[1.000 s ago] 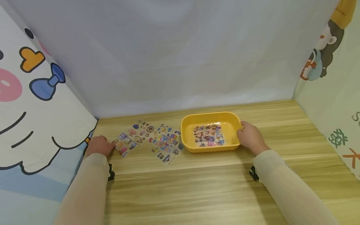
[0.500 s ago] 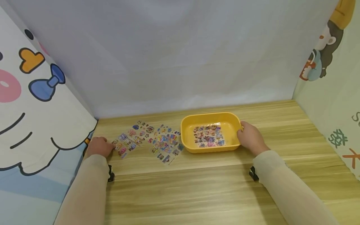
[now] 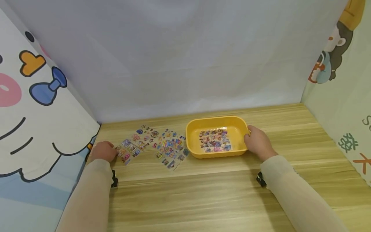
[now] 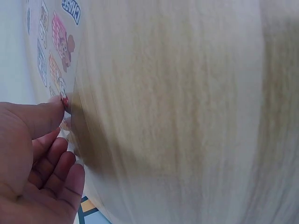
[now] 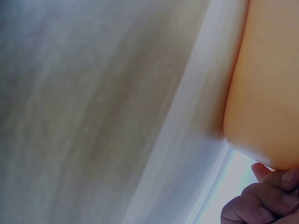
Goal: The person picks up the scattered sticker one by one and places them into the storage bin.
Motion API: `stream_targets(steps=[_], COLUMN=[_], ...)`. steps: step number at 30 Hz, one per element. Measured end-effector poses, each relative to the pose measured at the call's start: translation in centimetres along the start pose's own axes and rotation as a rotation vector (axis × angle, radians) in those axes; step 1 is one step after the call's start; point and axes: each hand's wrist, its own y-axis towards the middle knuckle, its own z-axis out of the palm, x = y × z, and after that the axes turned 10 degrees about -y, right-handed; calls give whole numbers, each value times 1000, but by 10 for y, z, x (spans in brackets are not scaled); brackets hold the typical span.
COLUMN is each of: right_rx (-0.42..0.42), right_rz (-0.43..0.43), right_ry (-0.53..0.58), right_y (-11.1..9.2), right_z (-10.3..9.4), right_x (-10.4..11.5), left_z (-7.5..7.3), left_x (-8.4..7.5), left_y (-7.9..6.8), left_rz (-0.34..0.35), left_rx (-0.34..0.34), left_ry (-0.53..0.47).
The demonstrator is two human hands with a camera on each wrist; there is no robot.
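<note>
My left hand (image 3: 103, 151) pinches the near-left corner of a clear sticker sheet (image 3: 131, 147) lying at the left of the table. Up close in the left wrist view, the thumb (image 4: 44, 116) presses on the sheet's edge, and the other fingers curl loosely below. Beside it lies a second sticker sheet (image 3: 171, 149), partly next to the tray. My right hand (image 3: 259, 141) grips the right rim of a yellow plastic tray (image 3: 239, 137). Inside the tray is another sticker sheet (image 3: 215, 140). In the right wrist view, only some curled fingers (image 5: 261, 200) show below the tray's wall.
The wood-grain table (image 3: 185, 199) runs up to a pale back wall (image 3: 185, 64). Printed cartoon panels close off the left side (image 3: 43, 129) and right side (image 3: 345, 106).
The left sticker sheet's near end has shifted slightly toward me, with my left hand moving a touch along with it. My right hand and the tray stay practically in place.
</note>
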Motion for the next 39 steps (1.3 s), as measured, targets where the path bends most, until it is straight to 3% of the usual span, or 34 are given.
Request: stream_targets(steps=[15,23,30,39], right_rx=[0,-4,0,13], right_rz=[3,-3,0,16], right_ry=[9,12,14,15], right_y=[-1,-1,-1,-1], right_z=[0,0,-1,-1], right_x=[0,0,2,1], left_z=[1,1,-10,-15], left_x=[-2,6,16,17], left_y=[-3,2,1,-7], left_rz=[-20,-87,-76,-73], left_rx=[3,54,132,158], left_ry=[-77,-187,-278,-339])
